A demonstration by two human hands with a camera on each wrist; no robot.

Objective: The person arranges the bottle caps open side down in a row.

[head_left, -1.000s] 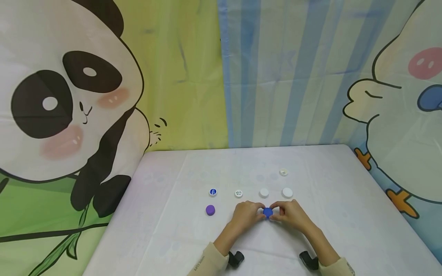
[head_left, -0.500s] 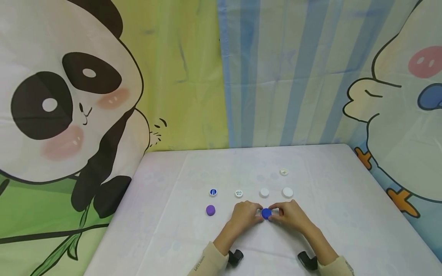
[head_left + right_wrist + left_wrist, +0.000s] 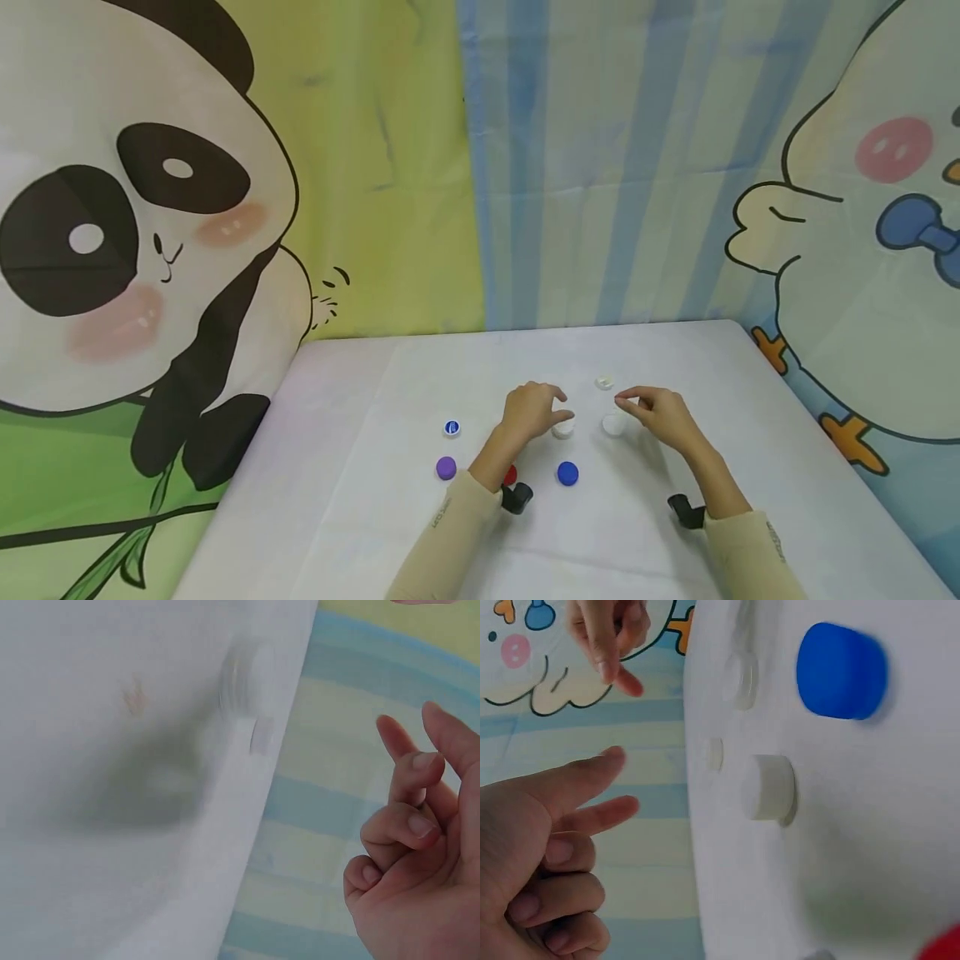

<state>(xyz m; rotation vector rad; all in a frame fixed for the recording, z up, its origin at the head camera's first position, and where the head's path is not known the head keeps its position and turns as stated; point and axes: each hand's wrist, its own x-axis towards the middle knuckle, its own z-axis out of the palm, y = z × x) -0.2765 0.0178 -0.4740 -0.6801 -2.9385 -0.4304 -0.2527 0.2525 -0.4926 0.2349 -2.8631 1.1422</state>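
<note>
A blue bottle cap [image 3: 567, 473] lies on the white table, apart from both hands. My left hand [image 3: 531, 410] hovers above the white cap [image 3: 563, 430], holding nothing; its thumb and index finger are spread and the other fingers bent. Farther right, my right hand [image 3: 663, 415] is raised beside a wider white cap [image 3: 612, 425], also with nothing in it. In the right wrist view its thumb and index finger point forward, apart, with the other fingers loosely bent. A small white cap [image 3: 604, 382] lies farther back.
A purple cap [image 3: 446, 467] and a blue-and-white cap [image 3: 452, 428] lie to the left. Partly behind my left wrist is a red cap [image 3: 510, 475]. Printed cloth [image 3: 558, 167] hangs behind the table [image 3: 360, 517].
Both hands have let go of the blue cap and moved up and away from the body, drawing apart. A red cap now shows by the left wrist; a small marked white cap is hidden.
</note>
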